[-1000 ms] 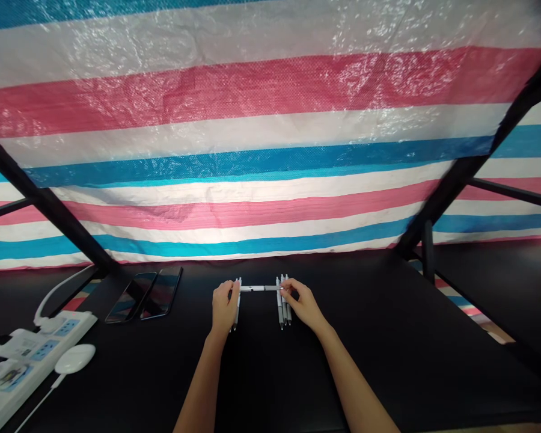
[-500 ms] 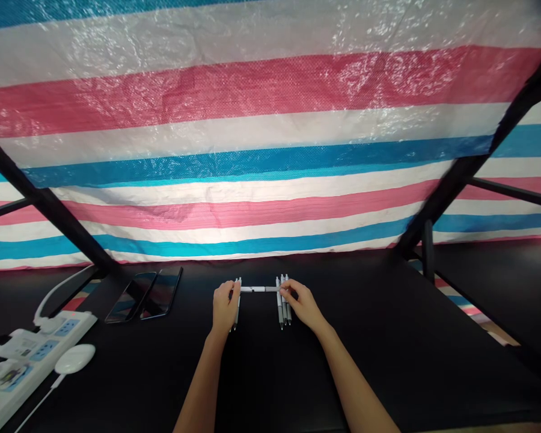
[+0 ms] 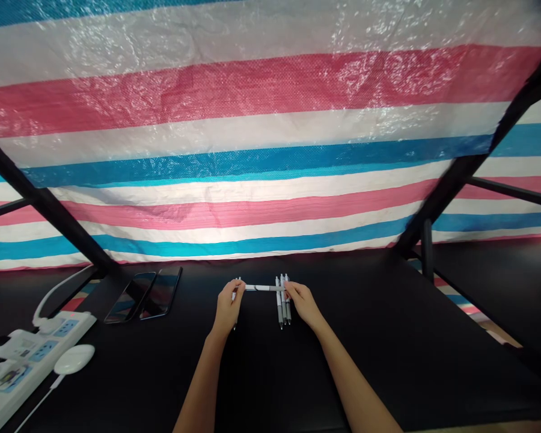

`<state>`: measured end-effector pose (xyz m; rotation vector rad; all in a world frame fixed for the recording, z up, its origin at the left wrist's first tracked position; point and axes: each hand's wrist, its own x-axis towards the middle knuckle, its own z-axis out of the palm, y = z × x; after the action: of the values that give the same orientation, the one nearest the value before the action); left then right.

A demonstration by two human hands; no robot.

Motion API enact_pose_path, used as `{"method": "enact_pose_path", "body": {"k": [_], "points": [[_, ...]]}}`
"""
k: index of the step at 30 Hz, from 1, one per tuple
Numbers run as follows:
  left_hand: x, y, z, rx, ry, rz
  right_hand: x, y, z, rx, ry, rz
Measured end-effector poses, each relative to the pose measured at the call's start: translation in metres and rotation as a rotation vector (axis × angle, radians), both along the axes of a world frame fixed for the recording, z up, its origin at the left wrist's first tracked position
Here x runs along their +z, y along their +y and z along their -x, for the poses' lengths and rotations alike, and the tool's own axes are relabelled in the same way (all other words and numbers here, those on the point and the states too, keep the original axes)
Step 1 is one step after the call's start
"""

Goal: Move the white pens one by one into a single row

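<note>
A white and grey pen (image 3: 262, 288) is held sideways between my two hands. My left hand (image 3: 229, 305) pinches its white end, and my right hand (image 3: 301, 304) pinches the grey end. Beneath the right end, several similar pens (image 3: 280, 310) lie side by side on the black table, tips toward me. Other pens (image 3: 235, 328) are mostly hidden under my left hand; only small bits of them show.
Two dark phones (image 3: 161, 293) lie at the left on the black table (image 3: 261, 373). A white power strip (image 3: 49, 355) with plugs and a white round-ended charger (image 3: 74, 359) sit at the lower left. Black frame bars (image 3: 451, 192) and a striped tarp (image 3: 252, 210) stand behind.
Both hands have shifted slightly to the right along with the sideways pen. The row of pens near my right hand stays in place.
</note>
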<state>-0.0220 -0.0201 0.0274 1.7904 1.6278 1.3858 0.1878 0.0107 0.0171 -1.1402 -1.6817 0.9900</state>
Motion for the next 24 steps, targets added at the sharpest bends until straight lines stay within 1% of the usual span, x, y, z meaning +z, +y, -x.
{"method": "enact_pose_path", "body": {"k": [5, 11, 17, 20, 22, 24], "points": [[0.0003, -0.0001, 0.0004, 0.009, -0.008, -0.012, -0.0032, 0.0028, 0.0006, 0.021, 0.071, 0.094], [-0.0027, 0.0003, 0.0003, 0.022, 0.015, -0.041, -0.0012, 0.0018, 0.0007, 0.043, 0.189, 0.186], [-0.0017, -0.0002, -0.0005, 0.022, -0.001, -0.061, 0.0017, 0.0012, 0.0001, 0.069, 0.221, 0.22], [-0.0022, -0.0005, -0.0017, 0.019, -0.019, -0.066, 0.0032, 0.0012, 0.0006, 0.058, 0.233, 0.235], [-0.0034, -0.0002, -0.0024, 0.031, -0.056, -0.053, 0.0044, 0.0004, 0.0012, 0.04, 0.242, 0.218], [-0.0053, 0.001, -0.002, 0.066, -0.141, -0.031, 0.0058, -0.0014, 0.0021, 0.041, 0.248, 0.188]]}}
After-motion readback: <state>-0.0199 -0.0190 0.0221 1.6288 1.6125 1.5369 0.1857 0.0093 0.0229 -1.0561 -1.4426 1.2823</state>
